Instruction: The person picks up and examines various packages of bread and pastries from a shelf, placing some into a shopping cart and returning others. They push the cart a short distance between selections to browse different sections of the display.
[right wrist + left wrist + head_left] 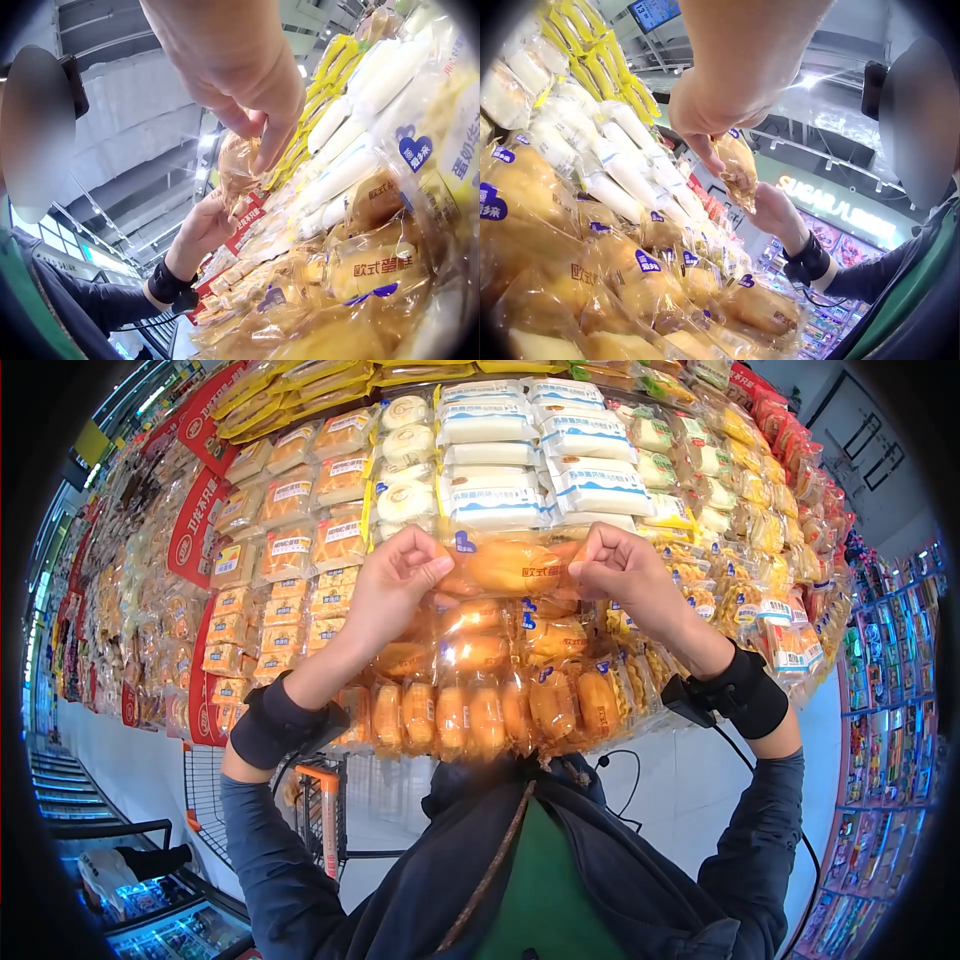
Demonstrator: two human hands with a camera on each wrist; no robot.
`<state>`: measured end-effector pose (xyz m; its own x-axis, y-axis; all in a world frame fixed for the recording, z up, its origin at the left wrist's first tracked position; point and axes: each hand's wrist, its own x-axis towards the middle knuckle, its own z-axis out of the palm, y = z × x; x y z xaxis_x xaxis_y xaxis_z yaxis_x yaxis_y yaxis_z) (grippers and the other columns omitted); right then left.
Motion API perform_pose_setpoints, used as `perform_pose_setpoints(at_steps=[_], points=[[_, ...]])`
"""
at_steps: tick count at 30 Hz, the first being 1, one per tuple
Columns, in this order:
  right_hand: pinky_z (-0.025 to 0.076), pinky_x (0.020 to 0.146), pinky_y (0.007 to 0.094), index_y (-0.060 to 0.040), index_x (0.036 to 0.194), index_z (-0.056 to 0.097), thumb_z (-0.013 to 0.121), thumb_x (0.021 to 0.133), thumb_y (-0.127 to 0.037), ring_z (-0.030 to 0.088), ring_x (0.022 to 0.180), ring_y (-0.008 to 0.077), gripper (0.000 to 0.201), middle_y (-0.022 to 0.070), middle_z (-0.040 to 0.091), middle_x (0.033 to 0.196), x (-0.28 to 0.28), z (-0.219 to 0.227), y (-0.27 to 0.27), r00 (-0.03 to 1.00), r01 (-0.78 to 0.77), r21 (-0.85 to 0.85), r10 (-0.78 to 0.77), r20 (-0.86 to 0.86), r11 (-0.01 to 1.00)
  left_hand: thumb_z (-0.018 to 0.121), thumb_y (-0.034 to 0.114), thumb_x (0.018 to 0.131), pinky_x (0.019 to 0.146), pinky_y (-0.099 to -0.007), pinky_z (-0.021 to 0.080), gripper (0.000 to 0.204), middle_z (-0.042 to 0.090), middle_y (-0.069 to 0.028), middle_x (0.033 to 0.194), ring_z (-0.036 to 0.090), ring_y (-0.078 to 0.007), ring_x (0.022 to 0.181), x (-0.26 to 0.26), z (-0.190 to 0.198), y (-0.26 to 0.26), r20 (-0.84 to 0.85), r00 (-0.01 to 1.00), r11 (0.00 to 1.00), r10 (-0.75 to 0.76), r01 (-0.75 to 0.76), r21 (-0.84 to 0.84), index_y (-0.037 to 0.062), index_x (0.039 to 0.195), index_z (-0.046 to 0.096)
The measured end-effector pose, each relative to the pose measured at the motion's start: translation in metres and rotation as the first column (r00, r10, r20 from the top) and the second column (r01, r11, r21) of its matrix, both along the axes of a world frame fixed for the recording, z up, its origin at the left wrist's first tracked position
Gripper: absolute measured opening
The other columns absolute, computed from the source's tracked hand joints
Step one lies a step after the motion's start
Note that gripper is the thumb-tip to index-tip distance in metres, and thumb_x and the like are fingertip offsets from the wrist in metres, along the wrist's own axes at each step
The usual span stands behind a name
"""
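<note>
Two hands [405,575] [625,575], raised level, pinch bread packet's [512,568] opposite ends.

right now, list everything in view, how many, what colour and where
held bread pack: one, golden brown, pinched between both hands
bread packs: many, golden brown, near side of display
white packs: many, white and blue, beyond the hands
round cakes: several, white, left of white packs
square cakes: many, orange and white, farther left
yellow packs: many, yellow, far edge
red strips: several, red, left side
cart: one, black and orange, lower left
rack: one, blue and purple, far right
screen: one, blue, overhead
wristbands: two, black, on the wrists
sleeves: two, dark blue, on the arms
left hand: one, bare, at pack's left end
right hand: one, bare, at its right end
</note>
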<state>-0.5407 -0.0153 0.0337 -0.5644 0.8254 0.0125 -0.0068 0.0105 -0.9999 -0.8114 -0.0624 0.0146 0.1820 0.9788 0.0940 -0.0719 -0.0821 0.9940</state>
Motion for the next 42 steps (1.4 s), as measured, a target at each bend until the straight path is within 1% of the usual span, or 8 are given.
perform_pose_setpoints(at_steps=[2,5,8,11,19,25,29,42], points=[[0.042,0.059,0.0191,-0.0085,0.075,0.047,0.060,0.087,-0.006,0.048,0.062,0.0021,0.018,-0.0057,0.052,0.068,0.000,0.000,0.001,1.000,0.005,0.001,-0.005,0.006,1.000,0.054,0.006,0.093,0.065,-0.0232,0.054,0.007,0.061,-0.0058,0.096,0.061,-0.0105,0.085,0.000,0.003,-0.001,-0.002,1.000,0.998,-0.014,0.014,-0.056,0.0040,0.092,0.048],[0.044,0.061,0.0187,-0.0096,0.076,0.047,0.060,0.087,-0.007,0.049,0.064,0.0007,0.017,-0.0064,0.052,0.071,0.001,-0.002,0.005,1.000,0.011,0.006,-0.012,0.013,1.000,0.063,0.011,0.088,0.075,-0.0279,0.051,0.019,0.059,-0.0085,0.105,0.059,-0.0156,0.098,0.008,-0.003,0.002,-0.040,0.980,0.951,0.194,-0.178,0.252,0.0042,0.101,0.050],[0.047,0.064,0.0185,-0.0104,0.078,0.047,0.059,0.088,-0.008,0.050,0.066,-0.0002,0.016,-0.0068,0.053,0.074,-0.001,0.000,0.009,0.999,0.018,-0.018,-0.018,0.027,1.000,0.073,0.018,0.077,0.089,-0.0350,0.044,0.043,0.056,-0.0098,0.112,0.055,-0.0227,0.107,0.015,0.024,0.002,-0.497,0.649,0.613,0.576,0.058,0.788,0.0051,0.112,0.051],[0.045,0.061,0.0193,-0.0086,0.077,0.049,0.060,0.087,-0.009,0.048,0.063,0.0019,0.015,-0.0050,0.053,0.071,-0.014,0.009,0.004,0.998,0.060,-0.044,-0.058,0.038,0.997,0.079,0.022,0.066,0.096,-0.0391,0.038,0.061,0.054,-0.0103,0.114,0.051,-0.0289,0.109,0.021,0.031,0.005,-0.616,0.511,0.524,0.600,0.331,0.784,0.0064,0.118,0.050],[0.052,0.079,0.0268,-0.0064,0.093,0.053,0.057,0.090,-0.014,0.059,0.086,0.0078,0.009,0.0014,0.060,0.094,-0.009,0.012,0.004,0.992,-0.105,-0.077,0.109,0.056,0.992,0.078,0.013,0.063,0.091,-0.0383,0.040,0.059,0.058,-0.0095,0.107,0.054,-0.0280,0.103,0.017,0.030,0.001,-0.741,0.464,0.680,0.485,0.333,0.653,0.0077,0.117,0.052],[0.051,0.083,0.0319,-0.0053,0.097,0.054,0.052,0.093,-0.019,0.061,0.099,0.0169,0.014,0.0102,0.059,0.113,0.029,0.015,0.014,0.995,0.002,-0.060,0.004,0.096,0.998,0.077,0.012,0.065,0.086,-0.0391,0.043,0.057,0.059,-0.0119,0.105,0.055,-0.0305,0.101,-0.019,-0.003,0.015,-0.767,0.450,0.763,0.456,0.246,0.598,0.0071,0.116,0.052],[0.052,0.082,0.0291,-0.0026,0.097,0.055,0.051,0.094,-0.019,0.061,0.094,0.0145,0.017,0.0085,0.060,0.107,0.040,0.017,0.007,0.991,0.028,-0.056,-0.020,0.131,0.998,0.077,0.014,0.066,0.088,-0.0395,0.042,0.059,0.057,-0.0122,0.105,0.054,-0.0301,0.101,-0.022,-0.019,0.017,-0.840,0.360,0.801,0.405,0.303,0.516,0.0076,0.119,0.050],[0.051,0.082,0.0288,-0.0028,0.097,0.055,0.050,0.094,-0.018,0.060,0.094,0.0137,0.016,0.0077,0.060,0.107,0.046,0.015,0.003,0.988,0.012,-0.050,-0.004,0.155,0.999,0.073,0.013,0.067,0.091,-0.0380,0.037,0.059,0.052,-0.0106,0.107,0.050,-0.0272,0.104,-0.006,-0.037,0.039,-0.854,0.276,0.722,0.442,0.454,0.521,0.0055,0.120,0.046]])
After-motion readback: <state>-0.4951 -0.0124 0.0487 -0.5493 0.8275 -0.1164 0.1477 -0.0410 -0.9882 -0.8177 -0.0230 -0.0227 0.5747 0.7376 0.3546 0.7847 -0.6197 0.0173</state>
